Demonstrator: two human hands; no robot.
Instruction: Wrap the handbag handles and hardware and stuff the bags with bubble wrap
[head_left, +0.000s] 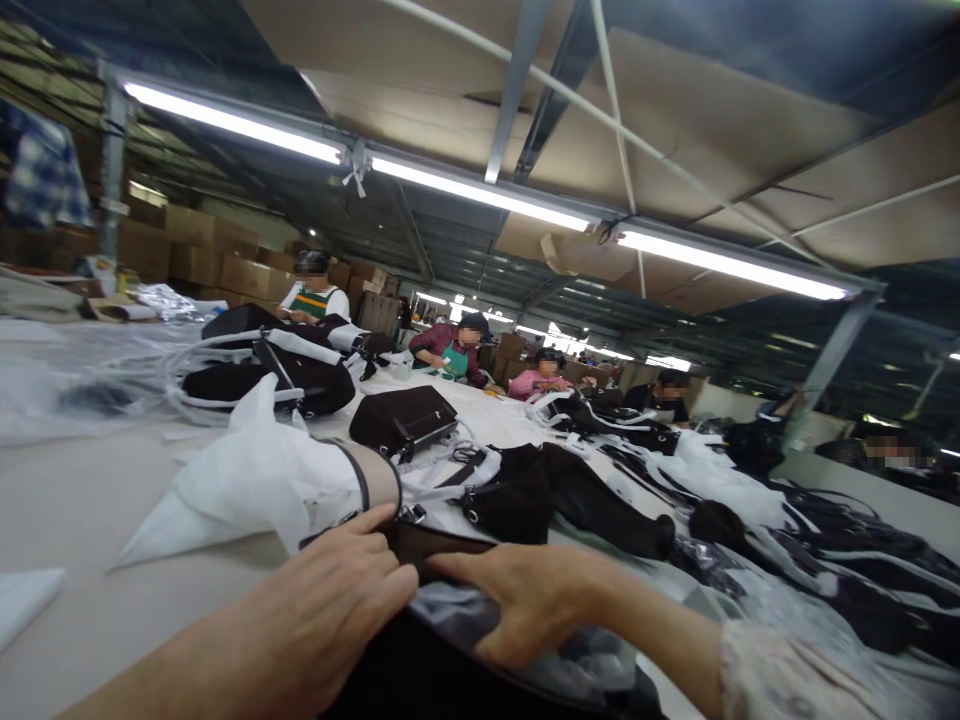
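Note:
A black bag (450, 668) lies open right in front of me, with crumpled clear and greyish plastic (592, 660) in its mouth. My left hand (341, 585) is closed on the bag's edge, its index finger stretched toward a small metal buckle (413, 514). Across the opening, my right hand (536, 600) touches the inside near the far rim, thumb spread well away from the index finger; its other fingers are partly hidden. Just beyond my left hand, white wrapping sheet (232, 485) adjoins a beige band with dark edging (375, 478).
More black bags (405, 415) with white-wrapped straps lie along the table (67, 510), ahead and to the right. Clear plastic (112, 385) covers the far left. Several co-workers sit beyond, among them a person in a green apron (456, 355). Tube lights (480, 190) hang overhead.

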